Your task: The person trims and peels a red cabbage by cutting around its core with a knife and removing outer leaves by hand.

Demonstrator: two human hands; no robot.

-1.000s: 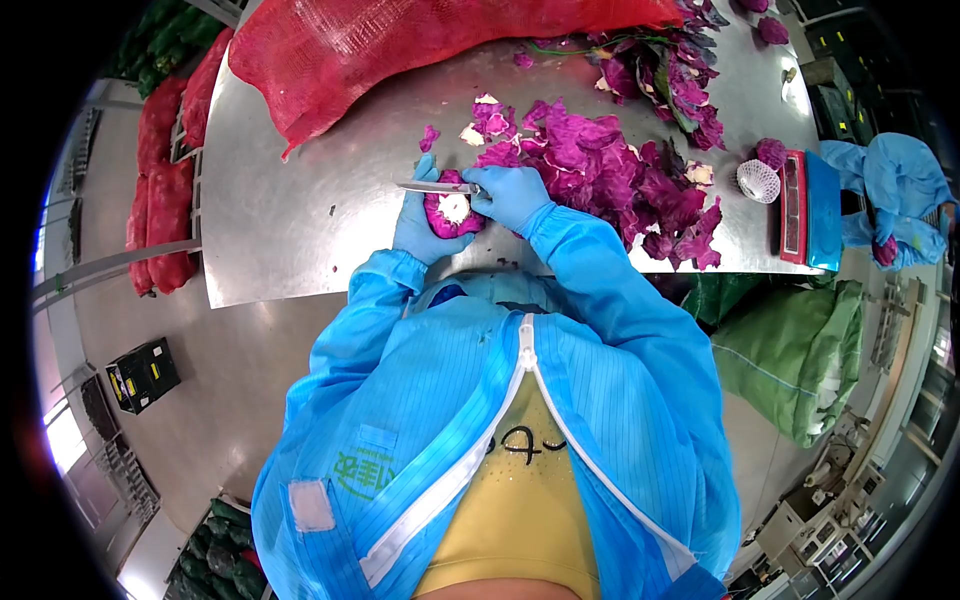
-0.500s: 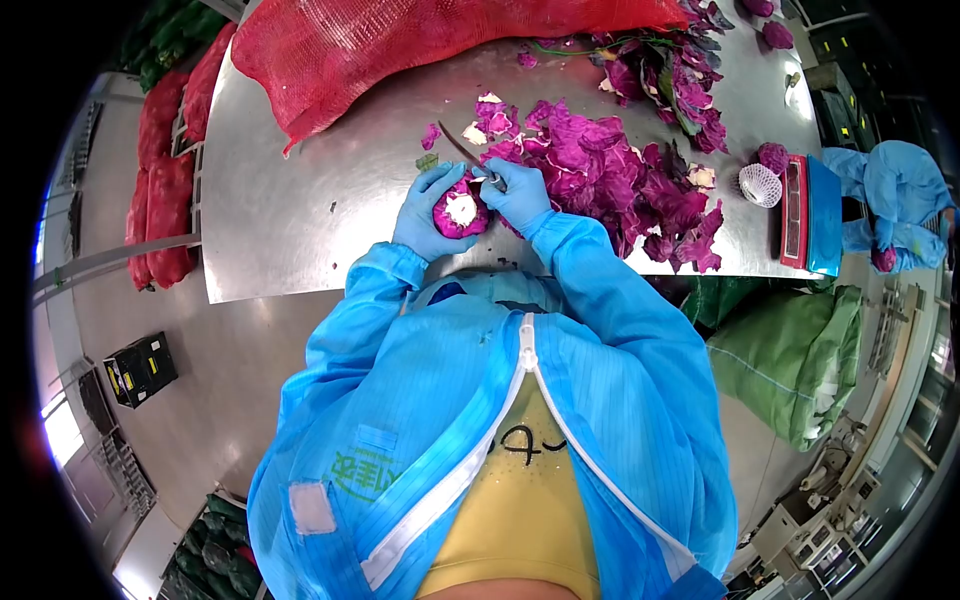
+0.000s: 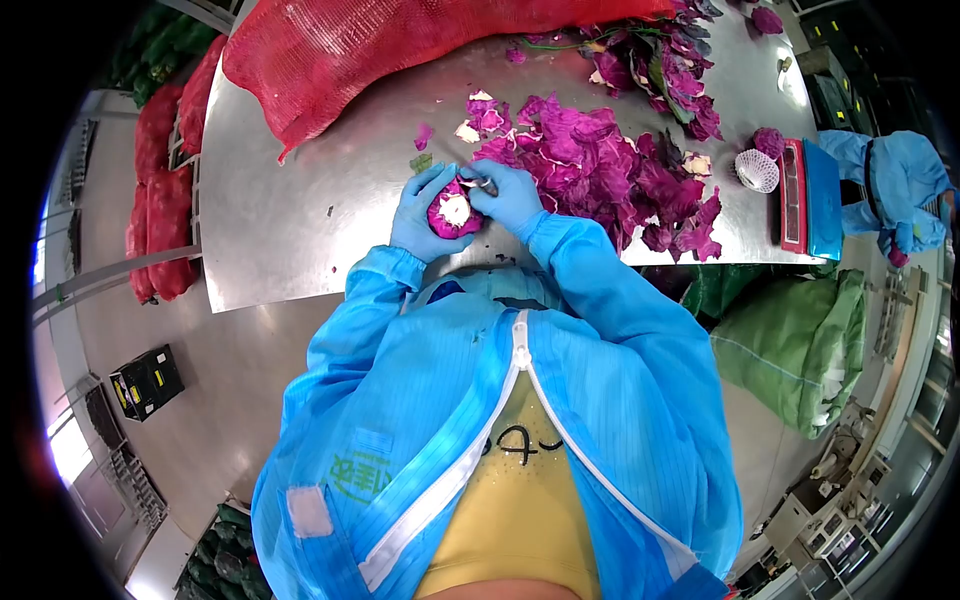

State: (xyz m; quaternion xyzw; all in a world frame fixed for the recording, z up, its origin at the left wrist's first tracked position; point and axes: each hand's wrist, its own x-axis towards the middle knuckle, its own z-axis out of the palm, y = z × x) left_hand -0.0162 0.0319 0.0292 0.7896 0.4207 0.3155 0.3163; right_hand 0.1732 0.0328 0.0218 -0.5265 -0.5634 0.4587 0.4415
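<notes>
A small red cabbage [image 3: 455, 211], its pale cut stem facing up, rests in my left hand [image 3: 418, 222]. The blue-gloved fingers of that hand curl round its left side. My right hand [image 3: 512, 200], also gloved, is closed round a knife [image 3: 484, 184] at the cabbage's upper right edge. Little of the blade shows; most of it is hidden by the fingers and the cabbage. Just right of my right hand spreads a heap of loose purple cabbage leaves [image 3: 590, 165]. A pale cut piece [image 3: 467, 131] and a green leaf scrap [image 3: 420, 163] lie beyond the cabbage.
Across the far side of the metal table [image 3: 270, 225] lies a full red mesh sack [image 3: 400, 60]. On the right are a blue and red scale [image 3: 812, 200], a white foam net [image 3: 756, 171] and another cabbage [image 3: 768, 142]. A person in blue [image 3: 900, 185] stands beyond the table's right end.
The knife blade, which pointed away over the table, is now down against the cabbage. My right hand has turned in with it. The whole view has shifted slightly.
</notes>
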